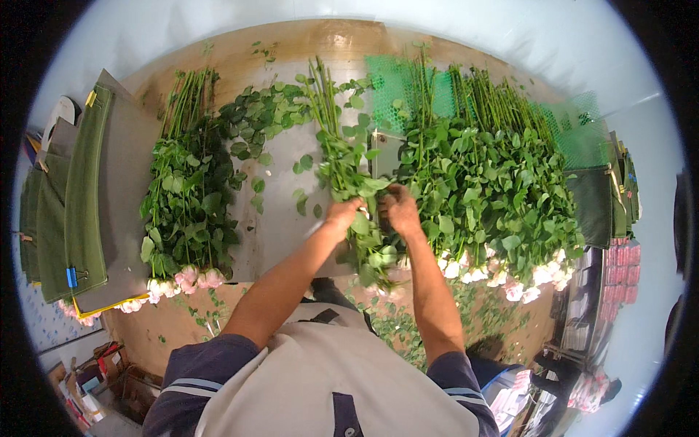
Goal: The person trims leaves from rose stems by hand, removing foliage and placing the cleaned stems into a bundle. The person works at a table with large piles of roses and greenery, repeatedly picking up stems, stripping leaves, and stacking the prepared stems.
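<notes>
A bunch of long-stemmed roses (342, 164) lies across the near middle of the table, its cut stems pointing away and its pale pink blooms hanging at the near edge. My left hand (345, 213) is closed around the stems among the leaves. Just right of it, my right hand (400, 211) has its fingers bent in against the foliage; what they pinch, if anything, is hidden. A large pile of leafy roses (488, 175) lies close beside my right hand. Loose green leaves (269, 116) are scattered beyond my left hand.
Another rose pile (186, 182) lies at the left, blooms toward me. Green netting (393, 91) lies under the right stems. Upright boards with green cloth (87, 189) and clips flank the left side; a dark green cloth panel (590, 207) stands right. Fallen leaves litter the brown floor (266, 320).
</notes>
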Demonstrator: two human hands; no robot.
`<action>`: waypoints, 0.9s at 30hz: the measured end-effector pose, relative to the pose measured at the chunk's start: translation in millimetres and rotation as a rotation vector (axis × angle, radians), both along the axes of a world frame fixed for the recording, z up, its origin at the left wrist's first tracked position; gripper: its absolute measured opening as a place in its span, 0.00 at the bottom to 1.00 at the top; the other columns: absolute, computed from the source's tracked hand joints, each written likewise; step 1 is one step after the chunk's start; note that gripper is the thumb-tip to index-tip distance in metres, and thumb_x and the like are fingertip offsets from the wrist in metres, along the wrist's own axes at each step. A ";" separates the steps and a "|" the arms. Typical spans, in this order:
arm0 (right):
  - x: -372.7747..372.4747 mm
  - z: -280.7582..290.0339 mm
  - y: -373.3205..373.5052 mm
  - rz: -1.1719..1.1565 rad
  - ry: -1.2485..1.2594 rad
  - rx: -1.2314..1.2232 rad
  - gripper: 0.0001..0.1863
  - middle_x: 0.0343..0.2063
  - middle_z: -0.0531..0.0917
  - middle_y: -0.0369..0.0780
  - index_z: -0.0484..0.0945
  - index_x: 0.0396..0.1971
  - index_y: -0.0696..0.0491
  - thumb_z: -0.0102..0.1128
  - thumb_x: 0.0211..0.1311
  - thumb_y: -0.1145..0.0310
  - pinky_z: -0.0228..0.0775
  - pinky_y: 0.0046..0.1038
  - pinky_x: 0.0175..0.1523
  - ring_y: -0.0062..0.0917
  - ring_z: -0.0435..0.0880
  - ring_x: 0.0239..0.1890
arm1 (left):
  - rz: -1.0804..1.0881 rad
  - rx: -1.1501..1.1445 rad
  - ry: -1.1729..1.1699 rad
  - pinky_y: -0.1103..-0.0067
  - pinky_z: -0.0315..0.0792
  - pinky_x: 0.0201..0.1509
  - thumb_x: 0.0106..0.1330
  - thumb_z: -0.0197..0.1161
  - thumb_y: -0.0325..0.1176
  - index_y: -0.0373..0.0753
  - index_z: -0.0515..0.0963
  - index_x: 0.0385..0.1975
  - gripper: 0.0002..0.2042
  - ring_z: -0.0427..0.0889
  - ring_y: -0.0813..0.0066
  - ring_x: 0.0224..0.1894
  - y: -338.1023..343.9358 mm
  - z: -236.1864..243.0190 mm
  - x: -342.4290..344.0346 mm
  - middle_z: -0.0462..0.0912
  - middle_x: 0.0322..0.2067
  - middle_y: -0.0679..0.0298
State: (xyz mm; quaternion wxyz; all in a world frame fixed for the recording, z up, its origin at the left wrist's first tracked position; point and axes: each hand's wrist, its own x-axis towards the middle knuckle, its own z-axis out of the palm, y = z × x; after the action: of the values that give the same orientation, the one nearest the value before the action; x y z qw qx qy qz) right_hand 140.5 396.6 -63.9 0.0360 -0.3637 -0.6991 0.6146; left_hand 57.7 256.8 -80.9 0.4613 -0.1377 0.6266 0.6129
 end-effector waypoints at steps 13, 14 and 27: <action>-38.0 5.3 -118.3 0.210 0.179 0.153 0.20 0.38 0.81 0.52 0.73 0.45 0.59 0.57 0.61 0.60 0.72 0.33 0.48 0.40 0.82 0.42 | 0.006 0.309 0.111 0.69 0.74 0.47 0.65 0.59 0.35 0.33 0.66 0.55 0.21 0.77 0.67 0.45 -127.5 22.8 -87.0 0.75 0.49 0.59; -45.9 -0.4 -131.7 0.219 0.114 0.302 0.21 0.39 0.81 0.53 0.72 0.46 0.60 0.59 0.60 0.59 0.71 0.36 0.49 0.44 0.81 0.43 | 0.048 0.339 0.116 0.71 0.73 0.48 0.65 0.59 0.34 0.33 0.66 0.56 0.22 0.77 0.68 0.46 -130.9 16.9 -84.9 0.74 0.49 0.59; -65.4 -19.7 -143.0 -0.091 0.307 -0.443 0.07 0.22 0.77 0.37 0.74 0.33 0.59 0.47 0.65 0.72 0.71 0.23 0.35 0.24 0.79 0.25 | 0.057 -0.253 0.341 0.69 0.69 0.52 0.61 0.61 0.35 0.36 0.65 0.58 0.25 0.74 0.62 0.49 -155.0 10.3 -52.5 0.73 0.52 0.57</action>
State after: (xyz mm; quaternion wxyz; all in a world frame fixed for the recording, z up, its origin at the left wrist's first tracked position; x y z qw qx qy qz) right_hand 75.2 253.6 -83.6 0.0887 -0.2964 -0.5169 0.7982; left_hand 5.2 101.9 -70.6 0.3100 -0.1064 0.7634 0.5566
